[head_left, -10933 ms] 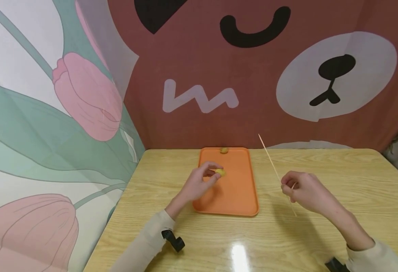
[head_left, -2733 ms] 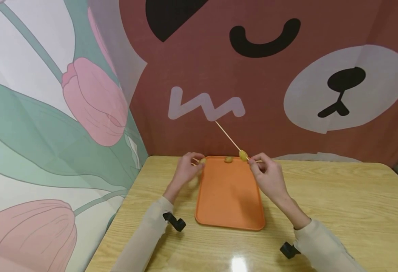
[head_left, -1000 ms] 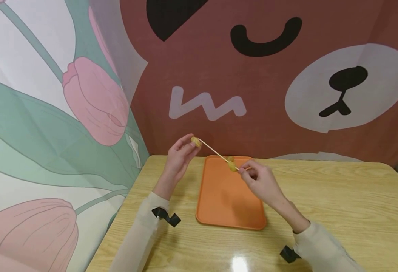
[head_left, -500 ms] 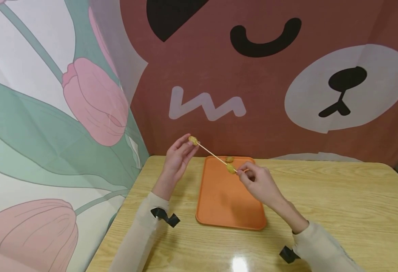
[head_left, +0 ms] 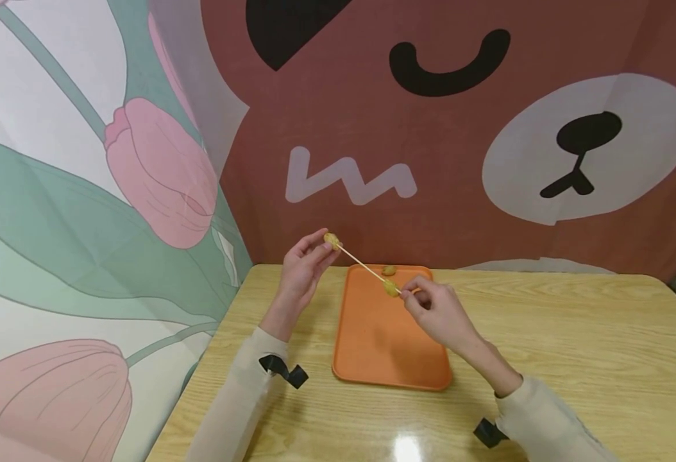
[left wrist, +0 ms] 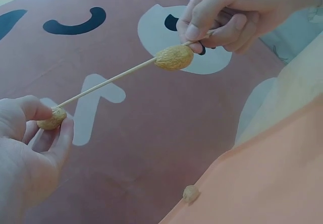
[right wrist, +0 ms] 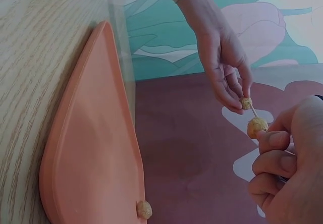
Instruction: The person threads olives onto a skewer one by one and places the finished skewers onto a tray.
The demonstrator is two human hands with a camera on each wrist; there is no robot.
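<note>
— Since the head frame of 2.7 seconds ago, we see the left hand [head_left: 300, 273] raised clear of the far left corner of the tray [head_left: 390, 350], and the right hand [head_left: 439, 311] shifted a little leftward.

— In the head view, what do we find them holding?

— The left pinches the left lump [head_left: 331, 240] at its fingertips; the right pinches one end of the stick [head_left: 361, 262], thin, straight, pale as bare wood. It hangs above the tray, slanting from the right hand up and leftward to the left. We find the threaded lump [head_left: 392, 288] on it just beside the right fingertips, and the tray lump [head_left: 389, 271] by the far rim.

— Our count, then?

— Three lumps, one stick, one smooth orange tray with rounded corners, one wood-grained table [head_left: 557, 340].

— And the left wrist view?

— We see the threaded lump wrinkled and oval, its long axis along the stick, which runs down to the lower left and meets the left lump; how deep, we cannot tell.

— Right wrist view?

— We see the stick foreshortened, pointing away from the right hand, whose fingers are curled. The tray lump sits at the rim.
</note>
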